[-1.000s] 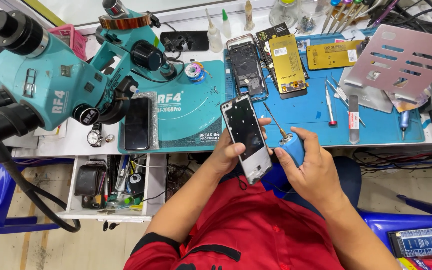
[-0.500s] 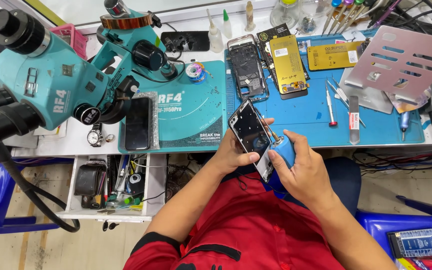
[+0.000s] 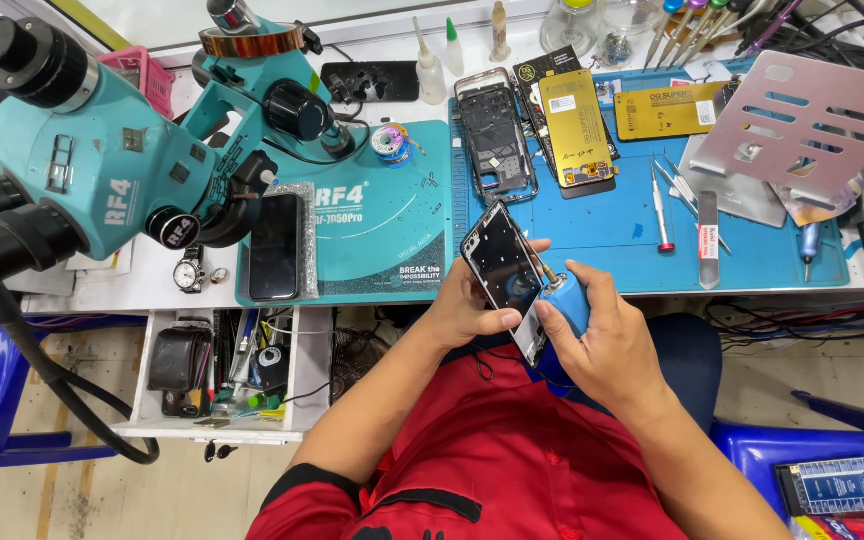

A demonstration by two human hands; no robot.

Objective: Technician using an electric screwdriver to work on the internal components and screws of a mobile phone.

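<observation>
Head view: hands [image 3: 542,325] grip glossy flat phone [image 3: 504,268], blue cylindrical tool [image 3: 564,300].

1. My right hand [image 3: 607,345] covers most of the blue driver [image 3: 564,300]; its tip is too small to tell.
2. My left hand [image 3: 467,310] hides the phone [image 3: 504,270]'s lower left edge.
3. At nine o'clock, the microscope [image 3: 102,170] eyepieces run off-frame.

This is a phone repair workshop. On the desk [image 3: 152,290] stand a big teal microscope [image 3: 102,170], a teal work mat [image 3: 382,230] and a blue mat [image 3: 602,230] with an opened phone frame [image 3: 497,135], small screwdrivers [image 3: 660,205] and glue bottles [image 3: 430,70]. An open drawer [image 3: 217,375] below is full of tools.
</observation>
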